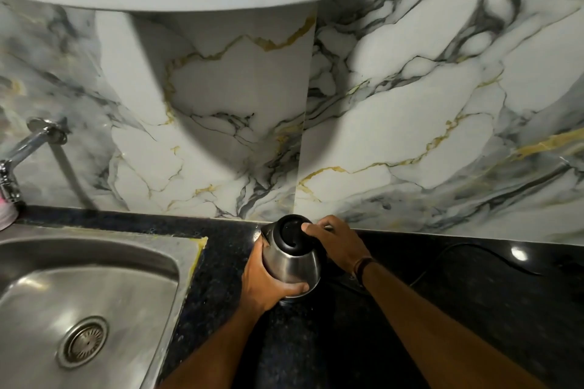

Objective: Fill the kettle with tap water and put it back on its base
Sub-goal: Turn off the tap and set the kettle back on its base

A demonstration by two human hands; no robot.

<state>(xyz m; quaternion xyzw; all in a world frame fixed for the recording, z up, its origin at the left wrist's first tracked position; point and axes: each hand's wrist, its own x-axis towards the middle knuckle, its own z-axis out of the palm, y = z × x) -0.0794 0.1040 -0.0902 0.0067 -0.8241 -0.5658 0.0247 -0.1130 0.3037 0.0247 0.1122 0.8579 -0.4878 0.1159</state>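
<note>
At 8 o'clock, nearest, the steel sink (94,265) lies bare around its round drain (82,342), with the tap (19,155) above at 9 o'clock. Just below centre, on the black counter (442,278), the kettle (290,257) stands, shiny steel with a closed black lid. The left hand (268,283) wraps its lower body, while the right hand (335,243) curls over the lid's far side.

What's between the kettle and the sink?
Only a bare strip of dark counter separates the kettle from the sink, as the head view shows; nothing sits on it.
</note>
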